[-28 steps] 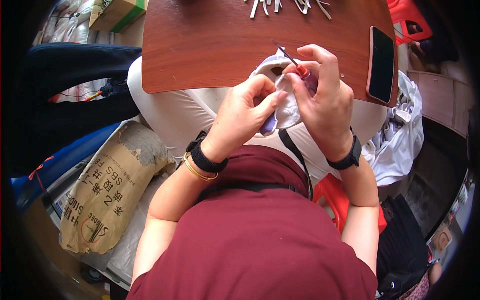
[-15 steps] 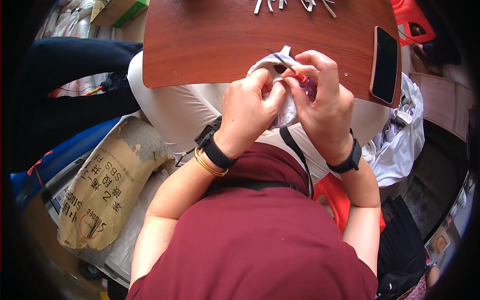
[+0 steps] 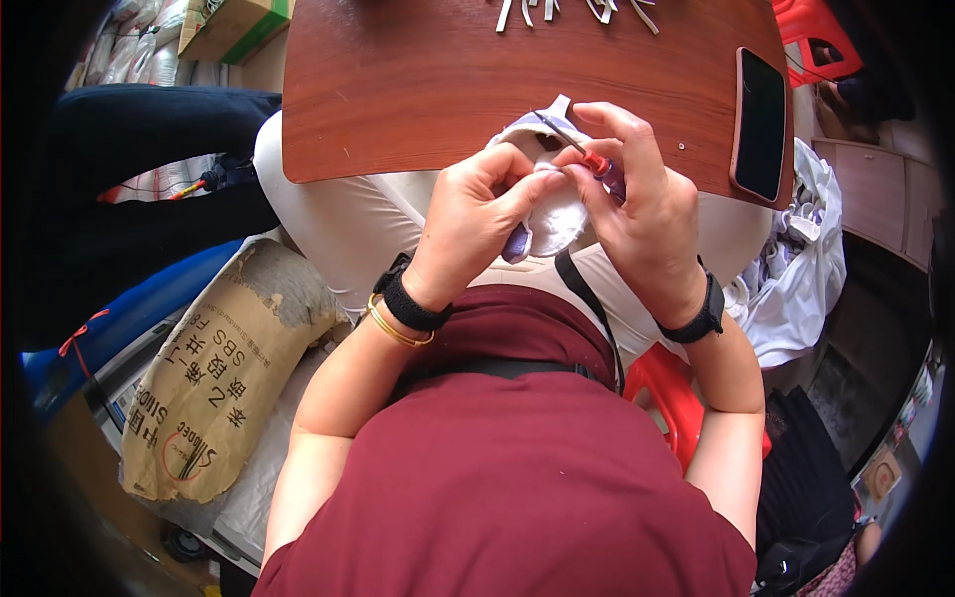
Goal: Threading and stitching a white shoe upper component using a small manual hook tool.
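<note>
Above my lap, at the near edge of the table, my left hand (image 3: 470, 209) pinches a small, soft white and purple shoe (image 3: 560, 221) between thumb and fingers. Fluffy white lining shows on its near side, and a small tab sticks up at its far end. My right hand (image 3: 647, 214) is closed around a screwdriver-like tool (image 3: 597, 163) with a red and dark purple handle. Its thin dark shaft points up and left across the shoe's far part. The right thumb also presses at the shoe beside the left thumb. The exact contact between the fingers is hidden.
On the reddish-brown table (image 3: 428, 109) lie a phone (image 3: 760, 124) at the right and several white strips (image 3: 602, 10) at the far edge. A white bag (image 3: 796, 289) of white and purple pieces stands at right. A brown paper sack (image 3: 219, 383) lies at left.
My left hand has shifted slightly left and down, and the shoe has turned so more of its white lining shows. The tool stays in my right hand.
</note>
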`<state>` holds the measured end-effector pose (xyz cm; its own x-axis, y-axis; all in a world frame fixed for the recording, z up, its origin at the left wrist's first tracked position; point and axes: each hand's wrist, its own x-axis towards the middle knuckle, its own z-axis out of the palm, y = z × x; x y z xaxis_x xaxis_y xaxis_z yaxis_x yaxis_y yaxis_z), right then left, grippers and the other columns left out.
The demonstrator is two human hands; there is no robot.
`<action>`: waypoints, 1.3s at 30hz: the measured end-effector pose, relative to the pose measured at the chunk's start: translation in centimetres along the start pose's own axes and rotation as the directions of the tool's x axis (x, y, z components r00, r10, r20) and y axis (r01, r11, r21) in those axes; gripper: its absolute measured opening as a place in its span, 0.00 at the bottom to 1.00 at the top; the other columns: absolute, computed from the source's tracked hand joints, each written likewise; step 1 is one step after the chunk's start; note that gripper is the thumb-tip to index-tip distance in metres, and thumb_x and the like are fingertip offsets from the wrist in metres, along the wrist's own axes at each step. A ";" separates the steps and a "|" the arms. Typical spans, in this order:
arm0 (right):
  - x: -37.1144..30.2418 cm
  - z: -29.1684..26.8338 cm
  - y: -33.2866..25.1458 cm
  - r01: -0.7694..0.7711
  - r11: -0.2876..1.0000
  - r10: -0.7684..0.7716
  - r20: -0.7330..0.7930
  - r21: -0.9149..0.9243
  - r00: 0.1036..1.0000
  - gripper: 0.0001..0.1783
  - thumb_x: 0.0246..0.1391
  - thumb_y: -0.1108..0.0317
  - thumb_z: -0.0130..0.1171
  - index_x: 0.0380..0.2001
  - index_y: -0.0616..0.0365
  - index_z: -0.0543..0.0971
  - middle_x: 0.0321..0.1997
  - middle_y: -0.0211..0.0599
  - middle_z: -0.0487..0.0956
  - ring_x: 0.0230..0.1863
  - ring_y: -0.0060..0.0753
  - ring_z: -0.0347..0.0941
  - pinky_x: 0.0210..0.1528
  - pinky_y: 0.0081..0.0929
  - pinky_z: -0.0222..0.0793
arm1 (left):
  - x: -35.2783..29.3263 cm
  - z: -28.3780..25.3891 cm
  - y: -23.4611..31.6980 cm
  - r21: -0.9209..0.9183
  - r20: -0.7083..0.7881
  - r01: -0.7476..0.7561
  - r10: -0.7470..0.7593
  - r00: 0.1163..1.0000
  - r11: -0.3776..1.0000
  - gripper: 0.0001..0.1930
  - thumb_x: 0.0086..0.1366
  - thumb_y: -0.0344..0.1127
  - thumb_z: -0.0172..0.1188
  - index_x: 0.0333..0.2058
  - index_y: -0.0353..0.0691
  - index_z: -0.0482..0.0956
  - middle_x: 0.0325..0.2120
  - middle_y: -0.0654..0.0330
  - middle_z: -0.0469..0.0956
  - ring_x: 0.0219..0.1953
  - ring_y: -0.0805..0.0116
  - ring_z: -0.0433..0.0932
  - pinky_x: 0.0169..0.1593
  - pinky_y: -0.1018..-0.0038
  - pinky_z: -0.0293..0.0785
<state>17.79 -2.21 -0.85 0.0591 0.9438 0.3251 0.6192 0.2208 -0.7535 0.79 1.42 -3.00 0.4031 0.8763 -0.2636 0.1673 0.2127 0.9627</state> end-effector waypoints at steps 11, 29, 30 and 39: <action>-1.4 -2.1 0.1 -0.048 0.965 -0.020 0.251 0.259 0.968 0.40 0.46 0.72 0.66 0.63 0.61 0.61 0.48 0.43 0.82 0.37 0.42 0.82 0.38 0.29 0.79 | -0.7 -0.3 1.7 -0.353 0.111 0.194 -0.165 0.980 0.915 0.12 0.73 0.40 0.52 0.43 0.38 0.79 0.29 0.74 0.75 0.28 0.89 0.68 0.30 0.86 0.64; -0.7 -2.5 1.5 0.236 0.971 -0.236 -0.005 -0.031 0.972 0.30 0.44 0.85 0.60 0.55 0.59 0.74 0.42 0.44 0.84 0.34 0.35 0.82 0.35 0.26 0.77 | -2.8 -2.7 7.3 0.108 -0.006 -0.148 0.149 0.989 0.983 0.13 0.65 0.23 0.50 0.48 0.33 0.75 0.39 0.56 0.78 0.22 0.82 0.71 0.26 0.82 0.69; -0.8 -2.9 1.3 0.149 0.988 -0.149 -0.006 0.041 0.989 0.30 0.44 0.87 0.58 0.54 0.60 0.73 0.41 0.43 0.84 0.35 0.35 0.83 0.36 0.25 0.77 | -3.3 -3.4 7.6 0.201 -0.066 -0.315 0.334 0.940 0.928 0.17 0.62 0.20 0.50 0.50 0.33 0.74 0.46 0.50 0.78 0.23 0.81 0.72 0.28 0.81 0.70; -1.0 -4.6 -0.4 -0.386 0.845 0.286 0.297 0.371 0.911 0.18 0.52 0.75 0.68 0.44 0.60 0.73 0.32 0.22 0.77 0.30 0.07 0.67 0.33 0.10 0.64 | -1.4 -4.9 5.0 0.457 0.157 -0.683 0.704 0.692 0.570 0.33 0.43 0.31 0.76 0.50 0.37 0.73 0.50 0.49 0.72 0.54 0.51 0.69 0.56 0.60 0.66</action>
<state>21.10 -4.37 1.70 -0.0010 0.9960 -0.0890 0.2097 -0.0868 -0.9739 -3.31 3.33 2.47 0.5380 0.6887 0.4860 0.2314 -0.6751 0.7005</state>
